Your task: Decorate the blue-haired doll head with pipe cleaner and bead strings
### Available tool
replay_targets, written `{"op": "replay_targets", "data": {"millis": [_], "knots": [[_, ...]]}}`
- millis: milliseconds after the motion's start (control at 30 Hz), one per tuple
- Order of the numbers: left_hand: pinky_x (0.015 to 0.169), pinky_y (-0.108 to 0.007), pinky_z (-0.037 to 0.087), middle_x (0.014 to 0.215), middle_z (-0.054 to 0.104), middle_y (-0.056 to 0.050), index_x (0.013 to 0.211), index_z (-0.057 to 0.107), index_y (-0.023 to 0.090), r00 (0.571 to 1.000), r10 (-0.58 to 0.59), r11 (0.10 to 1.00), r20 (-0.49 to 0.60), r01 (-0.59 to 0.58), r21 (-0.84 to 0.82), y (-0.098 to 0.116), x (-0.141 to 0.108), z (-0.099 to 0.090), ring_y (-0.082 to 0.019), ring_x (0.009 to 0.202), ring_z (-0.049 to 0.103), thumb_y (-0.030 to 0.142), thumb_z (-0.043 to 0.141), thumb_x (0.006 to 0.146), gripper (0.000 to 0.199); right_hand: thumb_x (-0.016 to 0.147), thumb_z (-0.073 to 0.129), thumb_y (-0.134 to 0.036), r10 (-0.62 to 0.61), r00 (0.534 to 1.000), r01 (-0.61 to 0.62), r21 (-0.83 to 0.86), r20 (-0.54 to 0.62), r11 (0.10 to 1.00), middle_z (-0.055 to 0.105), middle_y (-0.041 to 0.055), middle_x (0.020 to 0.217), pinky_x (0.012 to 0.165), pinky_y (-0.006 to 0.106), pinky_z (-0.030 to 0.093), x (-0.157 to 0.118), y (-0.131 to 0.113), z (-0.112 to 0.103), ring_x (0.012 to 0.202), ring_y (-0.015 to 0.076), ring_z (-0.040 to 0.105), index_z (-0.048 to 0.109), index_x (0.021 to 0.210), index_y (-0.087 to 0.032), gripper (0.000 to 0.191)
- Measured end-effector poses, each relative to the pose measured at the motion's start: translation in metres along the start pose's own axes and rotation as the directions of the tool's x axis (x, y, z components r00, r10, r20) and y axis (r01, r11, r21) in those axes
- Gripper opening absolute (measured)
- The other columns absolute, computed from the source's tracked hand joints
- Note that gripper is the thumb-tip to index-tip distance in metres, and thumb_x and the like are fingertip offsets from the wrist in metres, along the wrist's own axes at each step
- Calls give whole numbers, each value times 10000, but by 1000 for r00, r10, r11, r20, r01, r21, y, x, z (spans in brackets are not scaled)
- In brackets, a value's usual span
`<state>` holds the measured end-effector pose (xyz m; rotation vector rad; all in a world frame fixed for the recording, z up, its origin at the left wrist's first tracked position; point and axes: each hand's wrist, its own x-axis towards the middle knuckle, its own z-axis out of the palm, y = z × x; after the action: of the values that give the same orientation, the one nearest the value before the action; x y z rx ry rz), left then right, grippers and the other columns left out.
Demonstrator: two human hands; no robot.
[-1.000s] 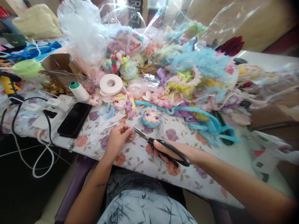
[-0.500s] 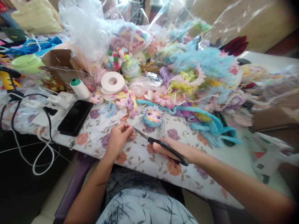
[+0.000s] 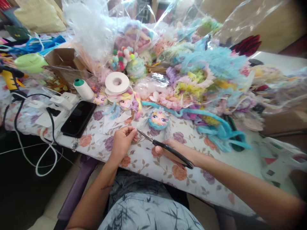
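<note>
Black-handled scissors (image 3: 165, 148) are gripped in my right hand (image 3: 171, 151), their blades pointing left. The blade tips reach the fingertips of my left hand (image 3: 124, 138), which is closed in a pinch. Whatever lies between those fingers is too small to make out. Just beyond the scissors, a doll head (image 3: 158, 118) with big painted eyes and a light blue base rests on the flowered tablecloth (image 3: 141, 159). White paper scraps (image 3: 115, 123) lie behind my left hand.
A black phone (image 3: 78, 118), a power strip (image 3: 51, 111) with cables and a thread cone (image 3: 83, 89) stand to the left. Behind are a white ribbon roll (image 3: 117, 82) and heaped pastel ruffles (image 3: 206, 64). Blue fuzzy strips (image 3: 222, 132) and a white glue gun (image 3: 278, 159) lie right.
The view has shifted slightly, so the table things appear a little further right. Both hands and the scissors keep nearly the same pose; the scissors' handles look closer together.
</note>
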<state>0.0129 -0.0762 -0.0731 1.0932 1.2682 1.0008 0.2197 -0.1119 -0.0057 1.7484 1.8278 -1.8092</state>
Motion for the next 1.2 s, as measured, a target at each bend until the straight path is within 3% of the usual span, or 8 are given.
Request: {"op": "replay_targets", "data": {"millis": [233, 433, 667, 933, 1200], "knots": [[519, -209, 500, 559, 648, 8, 706, 651, 136, 999, -37, 999, 6, 37, -29, 4, 1, 0, -108, 484, 601, 314, 706, 701, 186, 830, 433, -738, -41, 999, 40, -36, -33, 999, 321, -60, 524, 410, 200, 237, 1, 2, 1, 450, 74, 329, 613, 806, -132, 632], [519, -205, 497, 572, 652, 5, 721, 650, 131, 999, -36, 997, 25, 37, -62, 0, 3, -3, -102, 489, 598, 328, 718, 703, 208, 835, 343, -765, -25, 999, 28, -72, 40, 997, 382, -52, 498, 413, 216, 286, -8, -6, -5, 439, 97, 371, 554, 851, -156, 645], [531, -208, 505, 591, 659, 2, 742, 651, 130, 999, -30, 997, 29, 32, -71, -1, 3, -4, -103, 498, 607, 330, 730, 707, 217, 716, 328, -902, -65, 997, 64, 4, 32, 998, 337, -64, 457, 383, 231, 286, -6, -1, -2, 392, 98, 364, 505, 745, -180, 744], [547, -225, 524, 590, 669, -8, 746, 659, 127, 999, -45, 996, 15, 46, -77, 0, 3, -5, -116, 509, 621, 340, 745, 690, 236, 700, 352, -910, -26, 1000, 25, 50, 14, 998, 316, -63, 436, 346, 231, 290, -1, 4, 1, 361, 94, 332, 525, 726, -196, 735], [533, -213, 518, 595, 652, -1, 722, 654, 129, 998, -36, 997, 46, 39, -61, 0, 2, -6, -106, 510, 611, 336, 723, 713, 218, 721, 398, -873, -44, 999, 45, 66, -12, 997, 311, -68, 411, 365, 222, 201, -1, -2, 3, 361, 78, 303, 556, 752, -162, 729]]}}
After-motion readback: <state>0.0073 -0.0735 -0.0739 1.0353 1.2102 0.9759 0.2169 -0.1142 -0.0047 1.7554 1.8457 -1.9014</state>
